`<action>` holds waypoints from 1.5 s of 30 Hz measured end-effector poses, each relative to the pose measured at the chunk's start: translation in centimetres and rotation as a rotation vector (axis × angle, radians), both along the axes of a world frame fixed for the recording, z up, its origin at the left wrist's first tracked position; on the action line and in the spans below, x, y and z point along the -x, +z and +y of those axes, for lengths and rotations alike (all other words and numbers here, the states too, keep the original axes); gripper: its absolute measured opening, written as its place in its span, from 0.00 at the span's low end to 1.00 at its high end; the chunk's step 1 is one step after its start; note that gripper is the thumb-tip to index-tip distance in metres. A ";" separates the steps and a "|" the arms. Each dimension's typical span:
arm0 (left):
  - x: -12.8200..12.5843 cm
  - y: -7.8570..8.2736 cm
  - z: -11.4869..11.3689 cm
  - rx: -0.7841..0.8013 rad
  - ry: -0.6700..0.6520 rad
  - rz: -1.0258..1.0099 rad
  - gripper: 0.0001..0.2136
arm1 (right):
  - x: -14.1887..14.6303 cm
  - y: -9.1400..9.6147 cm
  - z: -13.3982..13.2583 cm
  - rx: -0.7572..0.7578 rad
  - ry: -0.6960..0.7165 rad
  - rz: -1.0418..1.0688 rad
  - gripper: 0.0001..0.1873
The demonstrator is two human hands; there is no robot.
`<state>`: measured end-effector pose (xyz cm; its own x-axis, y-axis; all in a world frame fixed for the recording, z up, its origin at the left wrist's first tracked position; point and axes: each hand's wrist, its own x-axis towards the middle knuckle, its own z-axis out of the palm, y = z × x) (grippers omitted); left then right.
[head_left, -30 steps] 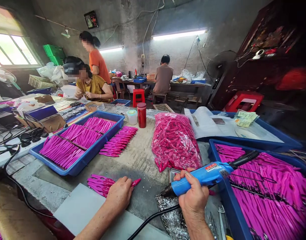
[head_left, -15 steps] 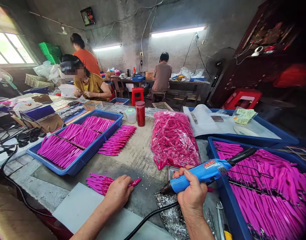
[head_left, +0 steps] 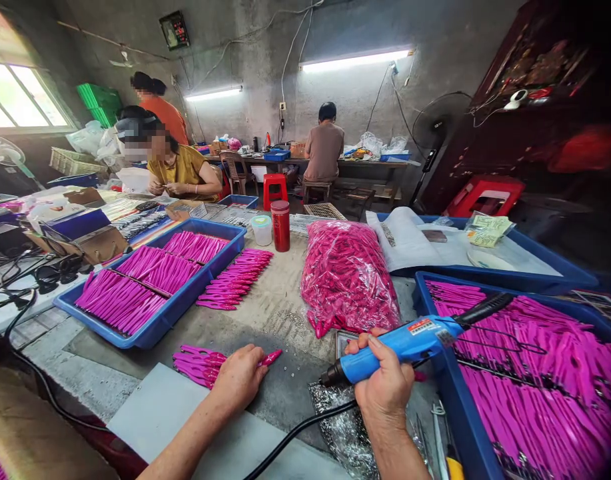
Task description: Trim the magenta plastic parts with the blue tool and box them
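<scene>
My right hand (head_left: 385, 373) grips a blue electric screwdriver (head_left: 400, 350), its dark nose pointing left and down above the table. My left hand (head_left: 239, 379) is closed over a slim pink plastic piece (head_left: 271, 358), whose tip sticks out past the fingers; the rest of it is hidden. Just left of that hand lies a row of similar pink pieces (head_left: 192, 363). Tiny metal rings (head_left: 291, 321) are scattered on the tabletop beyond. Below the screwdriver is a clear bag of small metal parts (head_left: 340, 427).
Blue trays of pink pieces stand left (head_left: 150, 333) and right (head_left: 435, 373). A plastic bag of pink parts (head_left: 350, 280) and a red bottle (head_left: 280, 227) sit ahead. A black cord (head_left: 295, 440) crosses near my right wrist. Other people work farther back.
Both my hands stay almost where they were, still holding the same things. At the back left, the person in orange has shifted slightly left.
</scene>
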<state>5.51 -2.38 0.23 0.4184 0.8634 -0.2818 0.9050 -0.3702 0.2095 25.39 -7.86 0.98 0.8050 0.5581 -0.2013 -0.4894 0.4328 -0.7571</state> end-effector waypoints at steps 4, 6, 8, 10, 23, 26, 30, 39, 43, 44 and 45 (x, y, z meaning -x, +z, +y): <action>0.3 -0.2 0.1 -0.012 0.015 -0.047 0.07 | 0.0 0.0 0.0 0.000 0.012 -0.028 0.22; 0.4 -0.2 0.1 -0.011 0.020 -0.057 0.07 | 0.0 0.0 0.0 0.006 0.012 -0.037 0.22; 0.4 -0.1 0.2 -0.008 0.022 -0.060 0.07 | 0.0 0.2 0.0 0.009 0.008 -0.038 0.22; 0.4 0.0 0.2 -0.004 0.023 -0.066 0.07 | 0.1 0.3 0.0 0.008 0.008 -0.029 0.22; 1.1 0.4 0.9 0.121 0.093 -0.353 0.09 | 0.0 -0.1 0.2 -0.007 0.010 -0.030 0.22; 1.2 0.4 1.1 0.175 0.105 -0.436 0.13 | 0.1 0.1 0.2 -0.014 0.011 -0.011 0.22; 1.3 0.1 1.4 0.230 0.114 -0.484 0.16 | 0.1 0.2 0.2 -0.001 0.004 -0.003 0.22; 1.0 -0.1 0.7 0.023 -0.025 -0.281 0.12 | 0.1 0.1 0.3 0.002 0.005 -0.012 0.23; 0.5 -0.7 0.2 -0.079 -0.083 -0.084 0.11 | 0.2 -0.1 0.2 -0.010 0.018 -0.065 0.23; 0.3 -0.9 0.1 -0.085 -0.088 -0.056 0.11 | 0.3 -0.1 0.1 -0.013 0.021 -0.080 0.22; 0.2 -1.0 0.0 -0.087 -0.091 -0.038 0.10 | 0.4 -0.1 0.0 -0.017 0.020 -0.095 0.22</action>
<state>5.29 -2.37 -0.77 0.5048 0.8421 -0.1897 0.8590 -0.4684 0.2067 25.03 -7.85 0.88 0.8089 0.5766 -0.1147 -0.4240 0.4371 -0.7932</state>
